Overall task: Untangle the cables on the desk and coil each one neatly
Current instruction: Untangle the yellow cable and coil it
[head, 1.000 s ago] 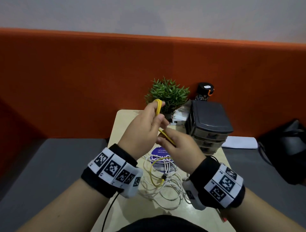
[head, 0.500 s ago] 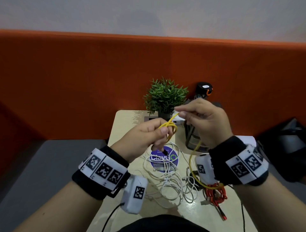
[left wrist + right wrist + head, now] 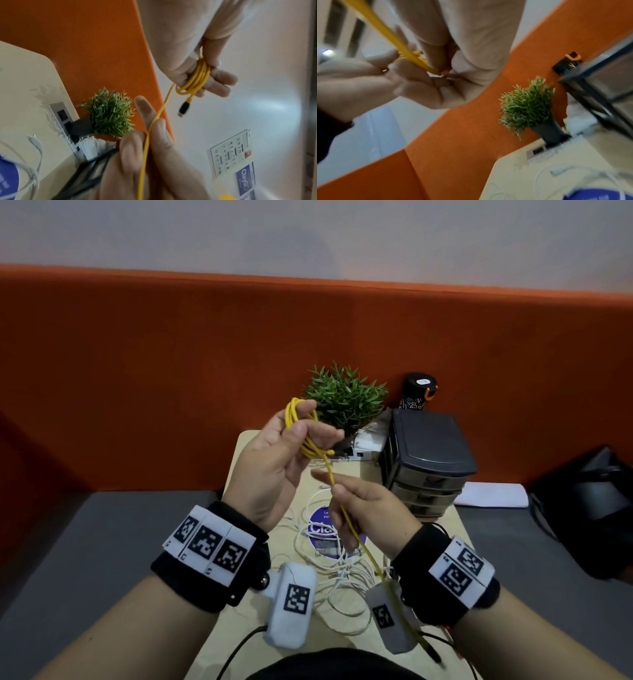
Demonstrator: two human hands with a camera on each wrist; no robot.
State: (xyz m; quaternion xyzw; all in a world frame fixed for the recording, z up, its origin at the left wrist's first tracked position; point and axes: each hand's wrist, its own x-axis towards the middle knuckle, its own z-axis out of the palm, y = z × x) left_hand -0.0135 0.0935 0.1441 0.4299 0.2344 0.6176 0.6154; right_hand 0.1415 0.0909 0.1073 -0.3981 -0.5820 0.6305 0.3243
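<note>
A yellow cable (image 3: pixel 301 433) is wound in several loops round the fingers of my left hand (image 3: pixel 308 433), raised above the desk in front of the plant. In the left wrist view the coil (image 3: pixel 200 75) shows its black-tipped plug (image 3: pixel 182 109) hanging free. Just below, my right hand (image 3: pixel 334 484) pinches the loose yellow strand (image 3: pixel 145 148) between thumb and fingers. The strand runs down past my right wrist. A tangle of white cables (image 3: pixel 329 580) lies on the beige desk (image 3: pixel 246 446) beneath both hands.
A potted green plant (image 3: pixel 346 402), a dark drawer unit (image 3: pixel 428 453) and a black bottle (image 3: pixel 419 390) stand at the back of the desk against the orange partition (image 3: pixel 137 371). A blue round sticker (image 3: pixel 322 529) lies under the white cables. A black bag (image 3: pixel 589 508) sits right.
My left hand has risen with the yellow coil. My right hand has dropped from the upper right to just below the left hand, still on the strand.
</note>
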